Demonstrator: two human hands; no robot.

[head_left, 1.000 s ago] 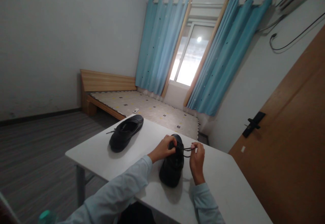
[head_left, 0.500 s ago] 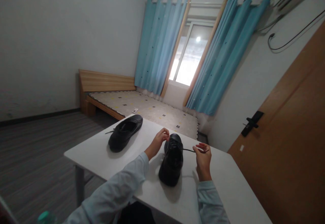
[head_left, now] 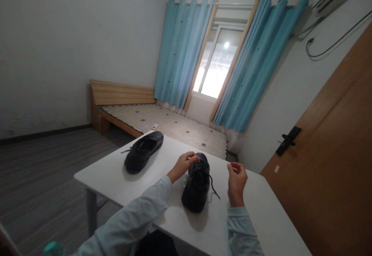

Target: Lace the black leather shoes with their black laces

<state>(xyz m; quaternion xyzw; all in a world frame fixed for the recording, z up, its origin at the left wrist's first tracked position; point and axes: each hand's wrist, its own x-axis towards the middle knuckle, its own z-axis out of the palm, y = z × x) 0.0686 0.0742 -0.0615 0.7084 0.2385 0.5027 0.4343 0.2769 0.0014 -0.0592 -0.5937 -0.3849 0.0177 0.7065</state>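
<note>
- pinching at the top of the near black leather lace-up shoe (head_left: pixel 197 184), the left hand (head_left: pixel 182 165) has its fingertips closed on something at the tongue; whether that is a lace end or the leather itself is too small to tell.
- right hand (head_left: pixel 236 180) hovers just to the right of that shoe, fingers curled loosely with thumb and forefinger close together, holding nothing that can be seen.
- one thin black shoelace (head_left: pixel 214 189) lies slack, trailing off the shoe's right side onto the white rectangular table (head_left: pixel 261 213), apart from the right hand.
- the near shoe sits flat on its sole near the table's front edge, toe pointing away from the person, which puts the eyelets straight under both hands.
- a second matching black leather shoe (head_left: pixel 143 151) rests further left and towards the far edge, well apart from both hands, a lace end poking out at its left.
- both forearms in pale blue sleeves (head_left: pixel 139 217) reach in from the near side, framing the shoe between them.
- behind the table stand a wooden bed frame with a patterned mattress (head_left: pixel 162 122), blue curtains (head_left: pixel 180 50) and a brown door (head_left: pixel 334 151).
</note>
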